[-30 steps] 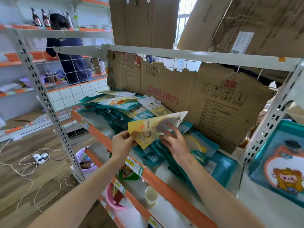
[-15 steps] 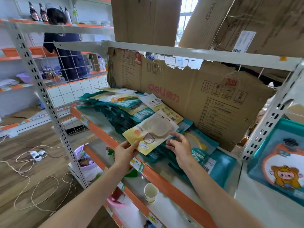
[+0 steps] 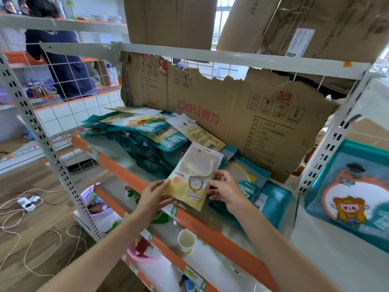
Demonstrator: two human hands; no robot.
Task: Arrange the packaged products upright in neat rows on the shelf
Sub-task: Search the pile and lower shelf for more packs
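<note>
Closest to me, a paper cup (image 3: 187, 241) stands on the lower shelf, well below the work and out of the way. Just above it, at the orange front lip of the shelf (image 3: 126, 173), the person's left hand (image 3: 154, 196) holds the lower left corner of a yellow packet (image 3: 194, 178), thumb on the face and fingers behind. The right hand (image 3: 226, 187) rests against the packet's right edge with fingers loosely spread; I cannot tell whether it pinches the edge or only steadies it. The packet leans back, tilted, its foot near the lip and its top over the heap behind. To my eye the step is standing this one up at the front of a row, and doing it well means squaring the bottom edge to the lip and keeping both hands on until something props it, since a flat pouch like this will likely flop. Behind it the teal packets (image 3: 147, 144) lie slumped in an overlapping pile, so they probably need pushing upright first to give support. Furthest back, the torn cardboard sheet (image 3: 242, 127) lines the rear and could serve as the backstop.
</note>
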